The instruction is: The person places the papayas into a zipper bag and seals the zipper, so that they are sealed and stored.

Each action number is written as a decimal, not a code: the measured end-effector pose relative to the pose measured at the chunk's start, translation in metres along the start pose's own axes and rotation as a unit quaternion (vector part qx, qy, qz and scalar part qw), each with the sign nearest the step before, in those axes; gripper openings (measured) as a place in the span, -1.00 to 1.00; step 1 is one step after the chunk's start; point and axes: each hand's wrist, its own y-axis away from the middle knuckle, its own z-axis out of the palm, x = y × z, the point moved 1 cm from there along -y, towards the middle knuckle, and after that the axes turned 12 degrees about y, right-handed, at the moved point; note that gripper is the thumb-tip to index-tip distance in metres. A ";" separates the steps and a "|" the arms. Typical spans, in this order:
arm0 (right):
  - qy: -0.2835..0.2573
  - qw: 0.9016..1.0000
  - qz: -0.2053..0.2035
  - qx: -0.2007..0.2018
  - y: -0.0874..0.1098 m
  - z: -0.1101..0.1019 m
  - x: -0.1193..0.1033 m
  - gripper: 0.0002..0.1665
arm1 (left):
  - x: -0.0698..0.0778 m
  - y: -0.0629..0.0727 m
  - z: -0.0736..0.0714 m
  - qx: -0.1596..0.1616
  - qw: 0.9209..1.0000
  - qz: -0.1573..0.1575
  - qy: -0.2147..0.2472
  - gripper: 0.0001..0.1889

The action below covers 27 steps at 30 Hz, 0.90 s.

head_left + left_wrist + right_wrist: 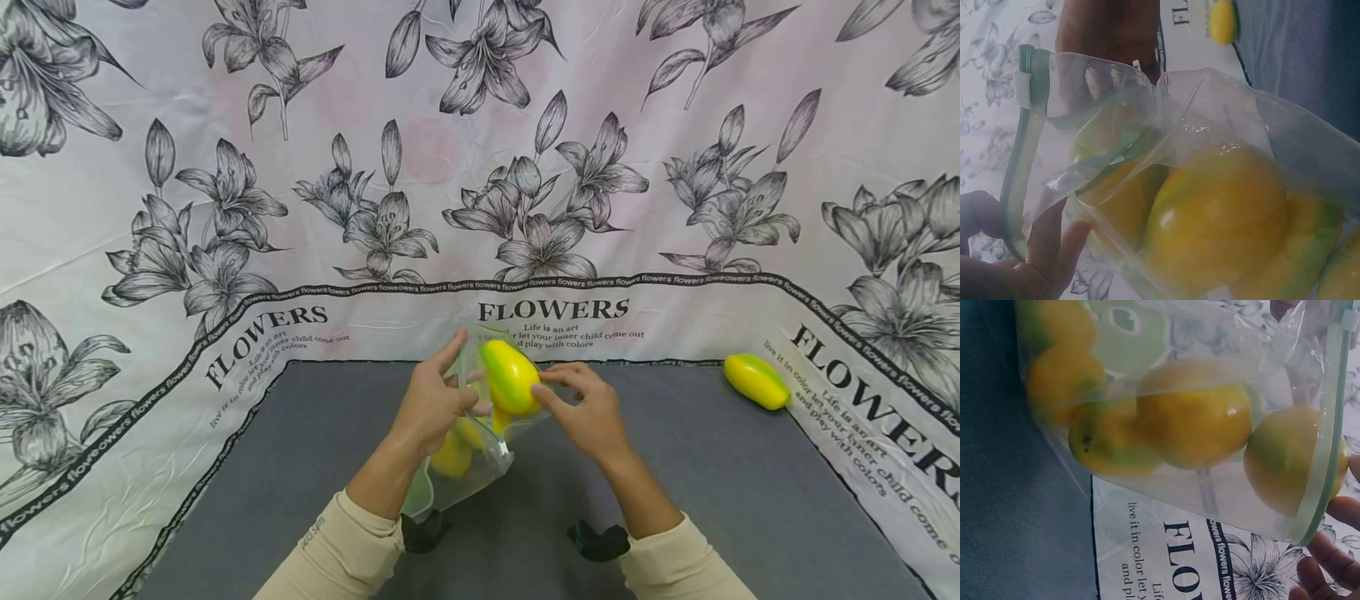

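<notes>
In the head view a clear zip bag (480, 482) with a green-edged mouth hangs tilted over the table. My left hand (435, 404) grips the bag by its mouth, thumb raised along the rim. A yellow-green mango (512, 379) is at the opening, with the thumb and fingers of my right hand (588, 412) on its right end. The right wrist view shows this mango (1282, 459) just inside the green zip strip (1329, 437), fingertips at the rim. Several more mangoes (1216, 219) lie deeper in the bag, seen through the plastic.
Another mango (757, 382) lies at the table's far right, against the flower-printed cloth (555, 325). The grey tabletop (300, 500) extends around both hands. Dark wrist straps (600, 542) sit under the forearms.
</notes>
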 end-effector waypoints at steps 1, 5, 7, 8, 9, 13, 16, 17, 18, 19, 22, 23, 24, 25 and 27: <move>0.003 1.000 -0.001 -0.001 0.000 0.001 0.001 -0.64 | 0.000 0.000 0.000 -0.001 1.000 0.000 -0.001 0.02; 0.006 1.000 -0.005 -0.003 0.001 0.003 0.002 -0.65 | -0.001 0.000 0.001 -0.003 1.000 0.005 0.004 0.02; 0.008 1.000 -0.005 -0.004 0.001 0.004 0.002 -0.65 | -0.001 -0.001 0.002 -0.004 1.000 0.007 0.008 0.01; 0.008 1.000 -0.004 -0.005 0.001 0.004 0.002 -0.65 | 0.000 -0.001 0.002 -0.004 1.000 0.008 0.010 0.01; 0.010 1.000 -0.002 -0.007 0.001 0.005 0.002 -0.65 | 0.000 -0.001 0.003 -0.004 1.000 0.008 0.012 0.01; 0.014 1.000 0.008 -0.017 0.001 0.006 0.000 -0.67 | 0.000 0.000 0.003 -0.003 1.000 0.004 0.018 0.02; 0.021 0.999 0.015 -0.032 0.001 0.007 -0.001 -0.68 | 0.001 0.000 0.003 -0.002 1.000 0.002 0.020 0.02; 0.024 0.999 0.018 -0.038 0.001 0.007 -0.002 -0.68 | 0.001 0.000 0.003 -0.001 1.000 0.002 0.020 0.02; 0.026 0.998 0.020 -0.044 0.001 0.008 -0.002 -0.68 | 0.001 0.000 0.003 -0.001 1.000 0.002 0.020 0.02; 0.028 0.998 0.023 -0.049 0.001 0.008 -0.001 -0.69 | 0.001 0.000 0.003 0.000 1.000 0.002 0.022 0.02; 0.024 0.997 0.034 -0.061 0.002 0.008 0.000 -0.71 | 0.002 0.001 0.002 0.002 1.000 0.000 0.028 0.02; 0.021 0.997 0.036 -0.061 0.003 0.007 0.000 -0.72 | 0.002 0.001 0.002 0.002 1.000 0.001 0.030 0.02; 0.015 0.997 0.036 -0.059 0.003 0.007 0.001 -0.73 | 0.003 0.001 0.002 0.002 0.999 0.001 0.032 0.02; 0.010 0.998 0.038 -0.055 0.004 0.006 0.002 -0.73 | 0.003 0.000 0.002 0.002 0.999 0.002 0.034 0.02; -0.006 0.999 0.035 -0.040 0.004 0.005 0.004 -0.73 | 0.003 0.000 0.001 0.000 0.999 0.003 0.033 0.03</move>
